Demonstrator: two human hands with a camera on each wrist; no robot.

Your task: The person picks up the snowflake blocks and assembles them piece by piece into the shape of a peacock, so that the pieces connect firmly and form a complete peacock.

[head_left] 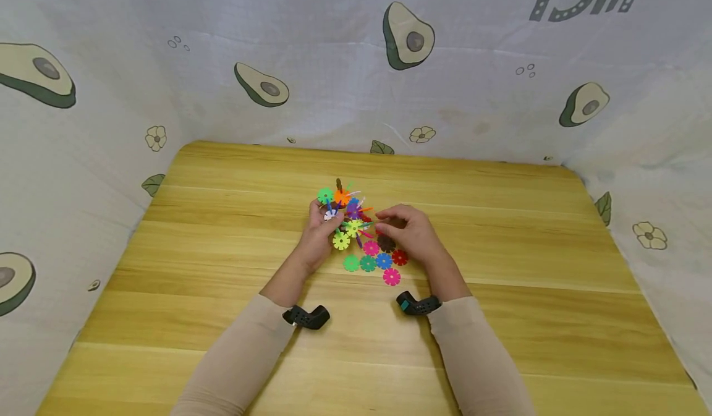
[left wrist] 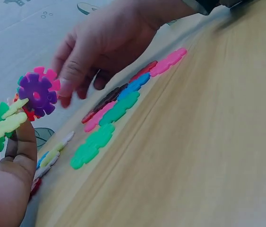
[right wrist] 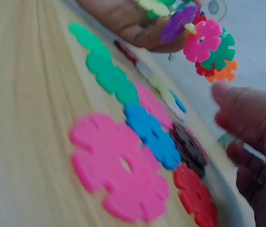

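My left hand (head_left: 318,241) grips a cluster of interlocking plastic snowflake discs (head_left: 354,227), its thumb lying across the near side. Green, orange, purple, white and yellow discs jut from the cluster at many angles. Close at the cluster's right side is my right hand (head_left: 413,232), thumb and index finger bent toward each other beside the edge of a green disc. In the right wrist view a fingertip of it is right by an orange disc (right wrist: 227,72). I cannot tell whether those fingers pinch a disc. A purple disc (left wrist: 37,94) faces the left wrist camera.
Several loose discs lie flat on the wooden table (head_left: 500,317) below the hands: pink (head_left: 392,276), blue (head_left: 384,261), red (head_left: 399,257), brown (head_left: 386,243) and green (head_left: 351,263). More discs, among them a pale yellow one (right wrist: 159,89), lie beyond them. A printed cloth (head_left: 334,45) hangs behind the table.
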